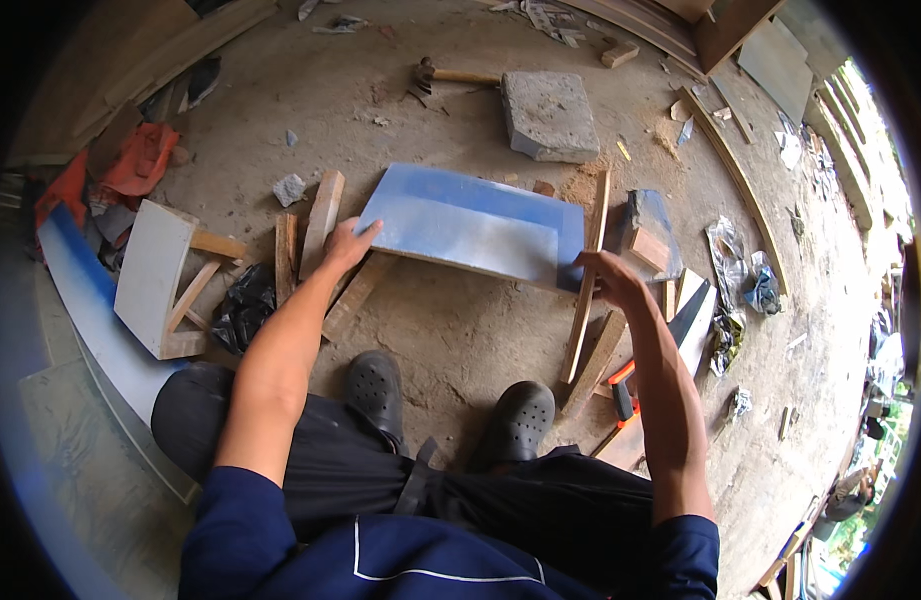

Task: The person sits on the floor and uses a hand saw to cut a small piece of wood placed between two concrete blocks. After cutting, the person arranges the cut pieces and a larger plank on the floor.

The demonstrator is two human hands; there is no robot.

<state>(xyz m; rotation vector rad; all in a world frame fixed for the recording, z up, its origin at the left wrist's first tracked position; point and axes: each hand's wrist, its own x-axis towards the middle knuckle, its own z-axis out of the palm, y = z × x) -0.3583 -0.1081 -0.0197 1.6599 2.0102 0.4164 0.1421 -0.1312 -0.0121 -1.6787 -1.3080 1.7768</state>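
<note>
A rectangular board [461, 225], blue with a paler whitish patch, lies across in front of me. Its left end is gripped by my left hand [353, 243], thumb on the top face. My right hand [611, 275] is closed at the near right corner of the board, with its fingers partly hidden. A thin wooden strip [579, 335] passes right beside that hand; whether the fingers also touch it I cannot tell. Under the board's left part a wooden batten [356, 297] sticks out toward me.
A concrete block [551, 115] and a hammer [456, 75] lie beyond the board. At right are a handsaw [626, 390], wood offcuts [649, 248] and crumpled plastic [763, 285]. On the left stand a white panel with a wooden frame [156, 275] and a black plastic bag [246, 310].
</note>
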